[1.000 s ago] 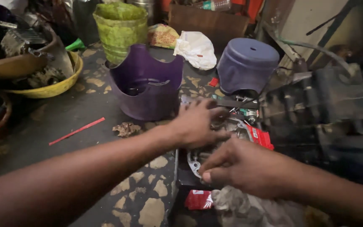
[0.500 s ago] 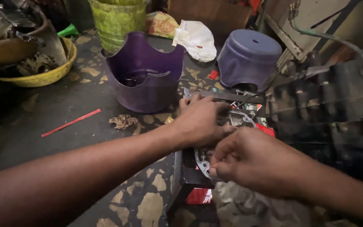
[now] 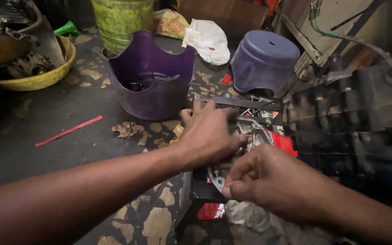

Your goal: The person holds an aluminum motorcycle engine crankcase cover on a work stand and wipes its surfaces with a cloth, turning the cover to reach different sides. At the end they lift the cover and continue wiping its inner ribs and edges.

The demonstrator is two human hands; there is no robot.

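While pressed flat on the metal engine cover (image 3: 246,136) beside the purple tub (image 3: 153,77), left hand (image 3: 209,131) steadying; right hand (image 3: 268,181) pinching its gasket edge (better kept aligned, gently).

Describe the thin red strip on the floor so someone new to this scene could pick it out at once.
Start at the purple tub in the middle of the dark, patchy floor. Left of it and a little nearer the camera lies the red strip, alone and flat, slanting up to the right. It is the only long, thin red thing; the crumpled scrap beside it is brown.
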